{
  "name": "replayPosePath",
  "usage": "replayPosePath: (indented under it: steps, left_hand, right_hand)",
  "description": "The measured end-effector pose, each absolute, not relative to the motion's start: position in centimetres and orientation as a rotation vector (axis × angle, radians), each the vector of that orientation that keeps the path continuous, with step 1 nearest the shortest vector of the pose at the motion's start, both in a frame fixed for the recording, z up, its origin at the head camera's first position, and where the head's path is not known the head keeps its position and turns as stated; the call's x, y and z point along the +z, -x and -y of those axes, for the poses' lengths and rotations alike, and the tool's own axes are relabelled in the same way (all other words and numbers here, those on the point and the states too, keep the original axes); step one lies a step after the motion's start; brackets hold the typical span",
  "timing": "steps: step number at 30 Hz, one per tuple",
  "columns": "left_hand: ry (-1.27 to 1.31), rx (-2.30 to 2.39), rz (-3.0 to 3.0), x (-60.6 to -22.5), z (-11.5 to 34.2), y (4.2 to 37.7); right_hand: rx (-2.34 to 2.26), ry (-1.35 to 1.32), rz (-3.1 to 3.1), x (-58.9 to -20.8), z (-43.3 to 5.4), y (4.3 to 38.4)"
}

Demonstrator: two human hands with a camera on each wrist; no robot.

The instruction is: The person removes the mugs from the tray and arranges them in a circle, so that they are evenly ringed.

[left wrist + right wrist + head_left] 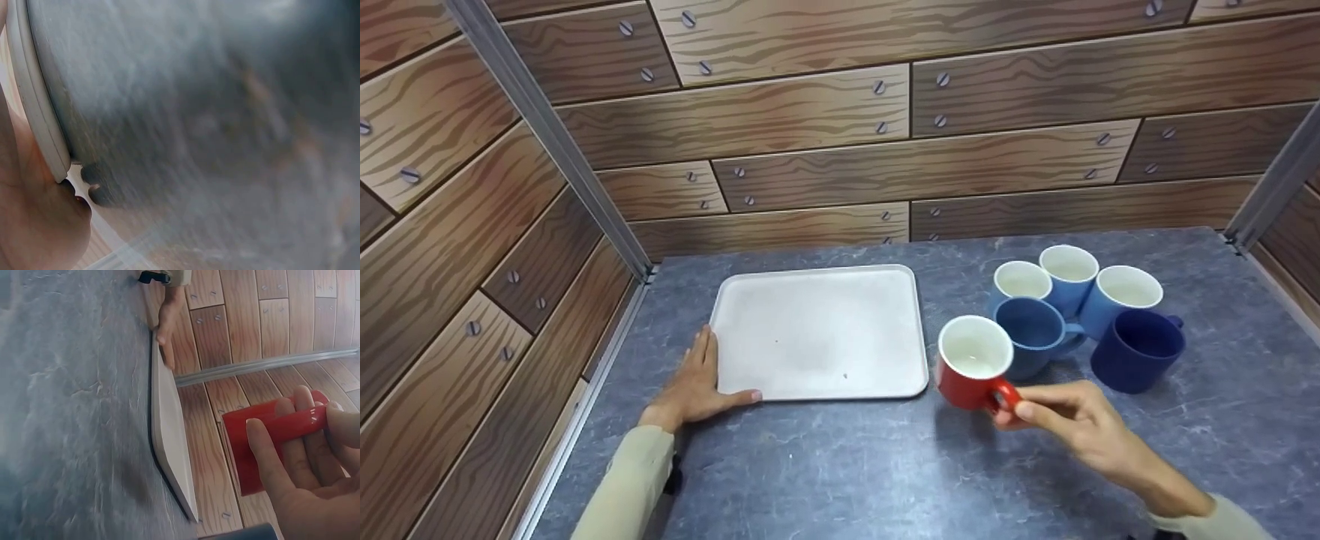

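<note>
A red mug (pixel 966 386) with a white inside is held by its handle in my right hand (pixel 1080 427), beside the right edge of a white tray (pixel 817 330). In the right wrist view the fingers of the right hand (pixel 309 478) curl round the handle of the red mug (pixel 247 455), which is raised above the table. My left hand (pixel 697 382) rests at the tray's left front corner, fingers straight along its left side and thumb on the front rim. The left wrist view shows part of that hand (pixel 39 225) against the tray's edge (pixel 42 101).
Right of the tray stand several mugs: a medium blue mug (pixel 1027 337), light blue mugs with white insides, such as one light blue mug (pixel 1114 300), and a dark blue mug (pixel 1140 352). Wood-patterned walls (pixel 810 105) bound the grey table (pixel 825 472) at back and sides.
</note>
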State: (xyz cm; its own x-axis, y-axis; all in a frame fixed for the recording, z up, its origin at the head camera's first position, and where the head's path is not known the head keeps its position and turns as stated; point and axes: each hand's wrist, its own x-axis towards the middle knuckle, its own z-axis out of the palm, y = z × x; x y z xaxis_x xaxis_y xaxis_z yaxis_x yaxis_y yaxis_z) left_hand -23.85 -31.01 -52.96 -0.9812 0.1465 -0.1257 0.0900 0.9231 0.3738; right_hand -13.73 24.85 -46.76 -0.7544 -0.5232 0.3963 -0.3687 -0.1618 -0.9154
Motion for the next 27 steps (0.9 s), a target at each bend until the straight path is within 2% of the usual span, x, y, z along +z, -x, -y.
replayPosePath:
  steps: [11,27]
  left_hand:
    - [-0.179,0.569,-2.926,-53.0,31.3,23.7]
    - [-0.168,0.563,-2.913,-53.2,31.1,23.9]
  right_hand:
    - [-2.092,1.184,-1.824,-47.8,-28.5,11.6]
    - [-2.021,1.163,-1.87,-48.7,-34.7,9.8]
